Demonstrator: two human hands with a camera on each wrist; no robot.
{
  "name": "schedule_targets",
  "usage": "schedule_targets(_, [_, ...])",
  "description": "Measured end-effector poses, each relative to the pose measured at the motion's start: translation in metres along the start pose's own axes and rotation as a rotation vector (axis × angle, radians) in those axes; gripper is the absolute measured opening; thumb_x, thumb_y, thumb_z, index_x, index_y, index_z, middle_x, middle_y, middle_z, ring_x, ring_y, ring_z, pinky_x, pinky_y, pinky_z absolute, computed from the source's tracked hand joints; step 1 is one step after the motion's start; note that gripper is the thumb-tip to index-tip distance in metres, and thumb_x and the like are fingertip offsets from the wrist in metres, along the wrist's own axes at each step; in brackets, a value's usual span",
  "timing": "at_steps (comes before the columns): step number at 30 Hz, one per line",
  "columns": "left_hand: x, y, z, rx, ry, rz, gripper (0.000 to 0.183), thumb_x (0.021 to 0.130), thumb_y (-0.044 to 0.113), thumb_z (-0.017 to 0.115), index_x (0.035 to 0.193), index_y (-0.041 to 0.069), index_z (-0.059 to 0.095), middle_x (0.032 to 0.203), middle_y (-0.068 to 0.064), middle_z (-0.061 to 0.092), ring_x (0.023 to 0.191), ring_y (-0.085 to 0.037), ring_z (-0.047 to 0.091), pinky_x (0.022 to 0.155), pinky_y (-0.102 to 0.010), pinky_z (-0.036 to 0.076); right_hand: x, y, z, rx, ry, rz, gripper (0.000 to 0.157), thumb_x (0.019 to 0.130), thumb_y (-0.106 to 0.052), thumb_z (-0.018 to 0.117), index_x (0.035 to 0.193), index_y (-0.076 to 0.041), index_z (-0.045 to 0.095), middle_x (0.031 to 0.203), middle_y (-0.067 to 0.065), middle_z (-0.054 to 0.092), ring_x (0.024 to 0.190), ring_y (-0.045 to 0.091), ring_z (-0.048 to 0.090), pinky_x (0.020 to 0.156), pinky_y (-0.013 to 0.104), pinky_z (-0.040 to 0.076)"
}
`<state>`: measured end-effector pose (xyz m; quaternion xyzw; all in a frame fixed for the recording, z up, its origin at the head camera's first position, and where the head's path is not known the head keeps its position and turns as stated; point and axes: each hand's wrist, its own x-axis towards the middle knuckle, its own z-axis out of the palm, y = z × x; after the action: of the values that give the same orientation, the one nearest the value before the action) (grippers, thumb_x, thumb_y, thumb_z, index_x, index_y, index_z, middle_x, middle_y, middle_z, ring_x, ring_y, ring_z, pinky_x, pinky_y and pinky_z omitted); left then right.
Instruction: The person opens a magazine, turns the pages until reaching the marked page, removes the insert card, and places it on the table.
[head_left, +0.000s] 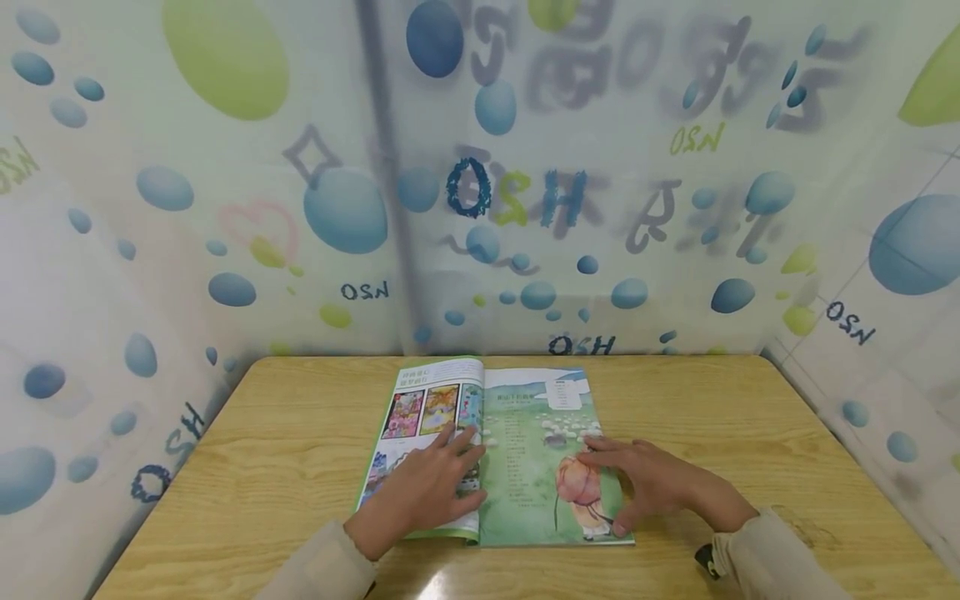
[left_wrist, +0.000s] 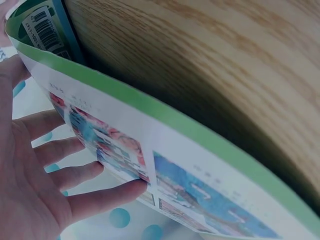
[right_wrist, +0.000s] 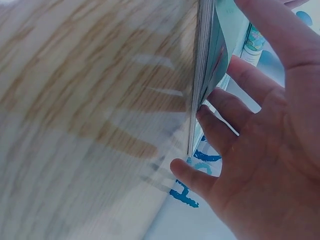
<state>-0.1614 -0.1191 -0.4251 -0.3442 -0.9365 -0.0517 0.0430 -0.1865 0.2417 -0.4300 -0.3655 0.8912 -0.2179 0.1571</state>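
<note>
An open magazine lies in the middle of the wooden table in the head view. Its left page carries small framed pictures; the right one is a green meadow illustration with a pink figure. My left hand rests on the left page near the spine, fingers spread. In the left wrist view that page bows up along its green edge, fingertips against its printed side. My right hand lies over the right page's outer edge, with thumb and fingers apart. The right wrist view shows its fingers straightened along the stacked page edges.
The wooden table reaches back to a pale curtain printed with blue and green drops and lettering. Similar curtains hang at both sides. In the left wrist view a barcode shows on the magazine's cover.
</note>
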Motion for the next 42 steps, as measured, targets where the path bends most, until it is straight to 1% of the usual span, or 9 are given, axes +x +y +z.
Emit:
schedule_targets(3, [0.0, 0.0, 0.001, 0.004, -0.008, -0.004, 0.056, 0.094, 0.047, 0.061, 0.136, 0.01, 0.061, 0.148, -0.016, 0.048, 0.134, -0.045, 0.044, 0.065, -0.051, 0.058, 0.0, 0.0, 0.0, -0.022, 0.012, -0.016, 0.095, 0.067, -0.059, 0.083, 0.144, -0.014, 0.053, 0.154, 0.02, 0.039, 0.137, 0.049, 0.039, 0.101, 0.072, 0.032])
schedule_targets(7, [-0.001, 0.0, 0.002, 0.02, -0.012, -0.008, 0.056, 0.094, 0.047, 0.062, 0.136, 0.011, 0.061, 0.149, -0.015, 0.048, 0.134, -0.044, 0.044, 0.064, -0.051, 0.058, 0.001, -0.001, 0.001, -0.037, 0.014, -0.013, 0.095, 0.067, -0.06, 0.082, 0.144, -0.013, 0.053, 0.154, 0.02, 0.04, 0.137, 0.048, 0.039, 0.101, 0.071, 0.033])
schedule_targets(15, [0.0, 0.002, -0.002, 0.017, -0.031, -0.022, 0.057, 0.095, 0.049, 0.059, 0.137, 0.01, 0.06, 0.149, -0.015, 0.047, 0.136, -0.044, 0.042, 0.066, -0.054, 0.058, 0.003, -0.001, 0.001, -0.024, 0.004, 0.008, 0.093, 0.07, -0.06, 0.082, 0.144, -0.012, 0.053, 0.154, 0.019, 0.04, 0.137, 0.048, 0.038, 0.101, 0.071, 0.033])
schedule_targets(20, [0.001, 0.004, -0.004, 0.038, -0.015, -0.022, 0.055, 0.096, 0.049, 0.058, 0.134, 0.01, 0.062, 0.147, -0.015, 0.05, 0.135, -0.043, 0.044, 0.065, -0.05, 0.059, 0.005, -0.001, -0.001, -0.004, -0.007, 0.016, 0.09, 0.071, -0.056, 0.083, 0.144, -0.012, 0.054, 0.154, 0.018, 0.04, 0.137, 0.048, 0.039, 0.101, 0.07, 0.035])
schedule_targets(24, [0.001, 0.006, -0.005, 0.066, 0.003, -0.024, 0.057, 0.095, 0.054, 0.057, 0.132, 0.011, 0.064, 0.145, -0.016, 0.051, 0.134, -0.043, 0.046, 0.062, -0.046, 0.059, 0.006, -0.001, -0.002, -0.001, -0.007, 0.019, 0.089, 0.072, -0.056, 0.082, 0.144, -0.012, 0.054, 0.154, 0.018, 0.04, 0.136, 0.048, 0.039, 0.101, 0.069, 0.036])
schedule_targets(28, [0.003, 0.01, -0.004, 0.105, 0.018, -0.044, 0.065, 0.093, 0.064, 0.053, 0.13, 0.012, 0.066, 0.144, -0.014, 0.053, 0.133, -0.041, 0.047, 0.062, -0.046, 0.059, 0.005, -0.002, -0.004, -0.003, -0.006, 0.034, 0.088, 0.074, -0.057, 0.08, 0.144, -0.01, 0.053, 0.154, 0.018, 0.04, 0.137, 0.048, 0.038, 0.102, 0.069, 0.034])
schedule_targets(31, [0.005, 0.014, -0.004, 0.122, 0.019, -0.062, 0.074, 0.089, 0.072, 0.051, 0.129, 0.012, 0.067, 0.142, -0.012, 0.054, 0.132, -0.039, 0.049, 0.063, -0.049, 0.058, 0.005, -0.004, -0.005, -0.011, -0.003, 0.042, 0.089, 0.076, -0.059, 0.078, 0.144, -0.009, 0.052, 0.153, 0.018, 0.042, 0.137, 0.047, 0.038, 0.103, 0.068, 0.034])
schedule_targets(35, [0.007, 0.019, -0.004, 0.14, 0.014, -0.077, 0.087, 0.082, 0.082, 0.048, 0.128, 0.011, 0.067, 0.14, -0.013, 0.055, 0.128, -0.037, 0.052, 0.062, -0.052, 0.057, 0.005, -0.007, -0.006, -0.018, 0.006, 0.046, 0.087, 0.079, -0.06, 0.074, 0.145, -0.008, 0.051, 0.151, 0.016, 0.046, 0.137, 0.044, 0.041, 0.104, 0.065, 0.036])
schedule_targets(42, [0.009, 0.024, -0.002, 0.211, 0.017, -0.081, 0.11, 0.066, 0.095, 0.046, 0.129, 0.008, 0.065, 0.14, -0.014, 0.054, 0.13, -0.04, 0.051, 0.06, -0.048, 0.057, 0.009, -0.01, -0.01, 0.003, 0.012, 0.064, 0.083, 0.082, -0.059, 0.071, 0.144, -0.006, 0.051, 0.147, 0.011, 0.051, 0.135, 0.04, 0.045, 0.105, 0.061, 0.037])
